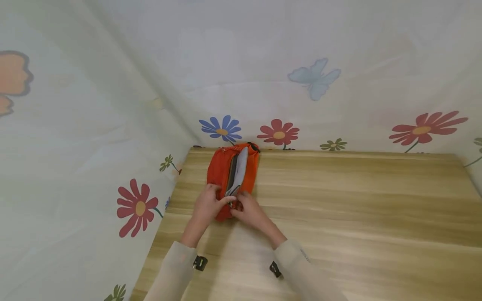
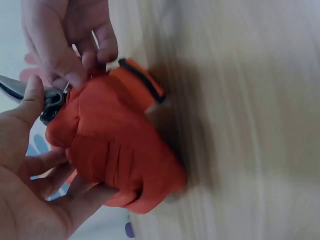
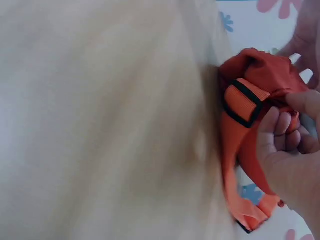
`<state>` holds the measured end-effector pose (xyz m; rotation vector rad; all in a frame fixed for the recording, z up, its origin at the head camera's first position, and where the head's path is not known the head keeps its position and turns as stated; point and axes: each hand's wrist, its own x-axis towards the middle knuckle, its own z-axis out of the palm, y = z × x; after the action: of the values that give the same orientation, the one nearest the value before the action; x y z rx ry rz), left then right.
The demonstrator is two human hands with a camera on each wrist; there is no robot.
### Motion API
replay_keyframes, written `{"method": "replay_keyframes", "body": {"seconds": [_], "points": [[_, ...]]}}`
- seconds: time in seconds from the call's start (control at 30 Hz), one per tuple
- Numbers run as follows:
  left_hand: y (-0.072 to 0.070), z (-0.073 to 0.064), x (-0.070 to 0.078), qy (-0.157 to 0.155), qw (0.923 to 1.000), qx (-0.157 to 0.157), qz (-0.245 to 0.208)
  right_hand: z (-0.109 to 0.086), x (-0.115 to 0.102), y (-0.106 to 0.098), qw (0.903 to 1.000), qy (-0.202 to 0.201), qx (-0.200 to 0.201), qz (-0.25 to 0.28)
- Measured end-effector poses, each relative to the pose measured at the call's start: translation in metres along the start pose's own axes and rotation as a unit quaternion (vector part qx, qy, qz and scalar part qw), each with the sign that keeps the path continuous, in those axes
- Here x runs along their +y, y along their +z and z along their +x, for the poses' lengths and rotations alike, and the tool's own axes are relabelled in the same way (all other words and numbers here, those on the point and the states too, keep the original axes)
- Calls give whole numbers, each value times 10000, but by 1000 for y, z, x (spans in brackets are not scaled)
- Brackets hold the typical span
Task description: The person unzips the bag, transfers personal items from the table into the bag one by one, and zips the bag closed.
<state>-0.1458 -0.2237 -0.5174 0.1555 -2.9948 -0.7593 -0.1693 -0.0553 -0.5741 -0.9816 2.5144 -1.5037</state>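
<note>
An orange-red waist bag (image 1: 218, 169) lies near the table's far left corner, its mouth open lengthwise onto a grey lining (image 1: 241, 165). My left hand (image 1: 208, 205) holds the bag's left side near its close end, fingers along the fabric and thumb over the mouth. At that same end my right hand (image 1: 251, 212) pinches the edge of the opening with thumb and curled fingers. What exactly sits between those fingertips is hidden. In the left wrist view a grey and black piece (image 2: 52, 100) shows at the mouth, beside the left thumb.
An orange strap (image 3: 230, 150) with a black slider (image 3: 245, 120) hangs along the bag's right side. The bag is on a wood-grain table (image 1: 357, 209). White sheeting printed with flowers (image 1: 278, 133) stands behind and to the left, close to the bag.
</note>
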Motion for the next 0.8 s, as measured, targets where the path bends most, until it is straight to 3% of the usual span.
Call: {"method": "replay_keyframes", "body": {"seconds": [0.2, 0.33, 0.43, 0.57, 0.67, 0.8], "points": [[18, -9, 8, -201, 9929, 752, 902, -19, 2, 10, 9939, 633, 398, 817], [22, -5, 19, -278, 9886, 880, 1187, -22, 1, 0, 9971, 181, 555, 495], [24, 3, 25, -303, 9878, 793, 1305, -21, 0, -6, 9969, -168, 758, 109], [28, 16, 30, 14, 9850, 600, 1615, -20, 7, -9, 9941, -113, 1007, -391], [30, 16, 32, 174, 9815, 367, 1873, -24, 14, -7, 9940, 17, 920, -595], [30, 7, 27, 94, 9779, -57, 2086, -31, 18, 4, 9965, 17, 558, -630]]}}
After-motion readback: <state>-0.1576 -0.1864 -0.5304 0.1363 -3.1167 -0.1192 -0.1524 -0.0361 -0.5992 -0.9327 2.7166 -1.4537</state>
